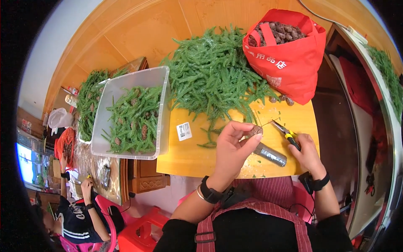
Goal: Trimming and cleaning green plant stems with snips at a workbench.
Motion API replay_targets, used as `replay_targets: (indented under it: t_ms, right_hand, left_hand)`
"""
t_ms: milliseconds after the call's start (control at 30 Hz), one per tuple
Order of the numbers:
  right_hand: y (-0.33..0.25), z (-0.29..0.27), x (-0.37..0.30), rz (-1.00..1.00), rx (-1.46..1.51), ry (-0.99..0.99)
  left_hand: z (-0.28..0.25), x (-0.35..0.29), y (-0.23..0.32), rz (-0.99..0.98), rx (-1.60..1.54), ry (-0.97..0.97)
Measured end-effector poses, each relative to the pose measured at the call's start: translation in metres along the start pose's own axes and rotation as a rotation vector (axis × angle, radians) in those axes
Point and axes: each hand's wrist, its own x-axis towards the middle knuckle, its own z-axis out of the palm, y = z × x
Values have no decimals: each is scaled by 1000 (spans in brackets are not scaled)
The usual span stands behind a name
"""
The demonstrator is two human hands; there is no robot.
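Between the thumb and fingers of my left hand (236,145) is a small brown pine cone (255,131), with thin wire ends sticking out of it. My right hand (306,152) grips a pair of pliers (287,134) with yellow and black handles. The tips of the pliers meet a wire (267,123) that runs from the cone. Under my hands, on the yellow table (197,161), lies a dark grey cylinder (272,154), partly hidden by my left hand.
Green artificial sprigs (214,67) are heaped at the table's back. A red bag (289,63) of pine cones stands back right. On the left, a clear plastic bin (163,117) holds sprigs with cones. A white label (184,131) lies nearby. Another person (79,218) works at far left.
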Motion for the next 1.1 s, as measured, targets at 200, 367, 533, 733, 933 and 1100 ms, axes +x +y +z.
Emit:
replay_targets:
  t_ms: [200, 367, 533, 733, 933, 1100]
  right_hand:
    - [-1, 3, 9, 60, -31, -49]
    - [-62, -15, 15, -8, 460, -40]
    - [-103, -5, 20, 71, 1087, -150]
    - [-94, 5, 28, 182, 1150, -80]
    - [-94, 7, 25, 177, 1146, -70]
    - [-99, 4, 22, 155, 1106, -69]
  left_hand:
    - [-3, 3, -11, -115, 42, 19]
    - [-3, 3, -21, -66, 90, -111]
    - [-8, 2, -20, 7, 220, -198]
    - [-49, 6, -6, 268, 1055, -114]
    - [-69, 8, -14, 72, 1677, -131]
    - [-84, 15, -30, -33, 1745, -69]
